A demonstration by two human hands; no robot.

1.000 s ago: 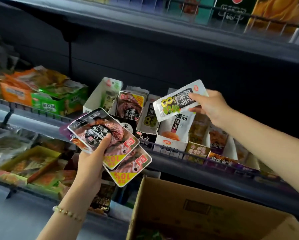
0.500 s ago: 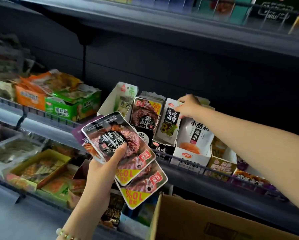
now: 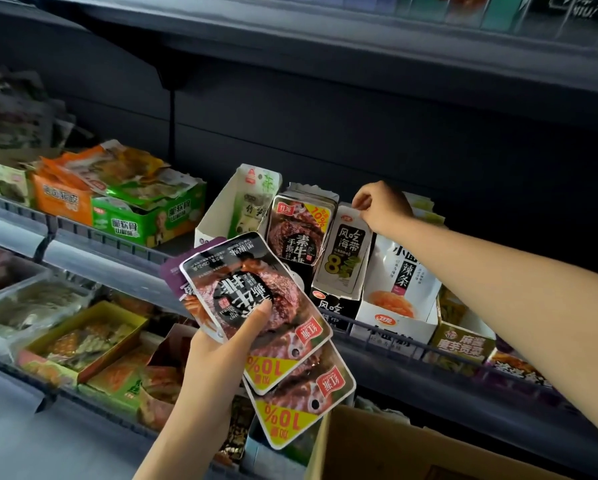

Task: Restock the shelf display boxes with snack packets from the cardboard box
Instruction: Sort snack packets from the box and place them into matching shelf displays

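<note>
One white packet [image 3: 344, 258] — now in its display box [image 3: 332, 308]

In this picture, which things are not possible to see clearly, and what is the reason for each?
Head view only.
Cardboard box: contents cut off by the bottom edge.
Purple packet: mostly covered by the steak packets in the left hand.
Top-shelf goods: cut off by the top edge, blurred.
Yellow-green packets: mostly hidden by the right hand, which pinches the white packet.

glossy plastic snack packets [image 3: 256, 306], matt brown cardboard box [image 3: 377, 448], wire shelf rail [image 3: 394, 344]
</note>
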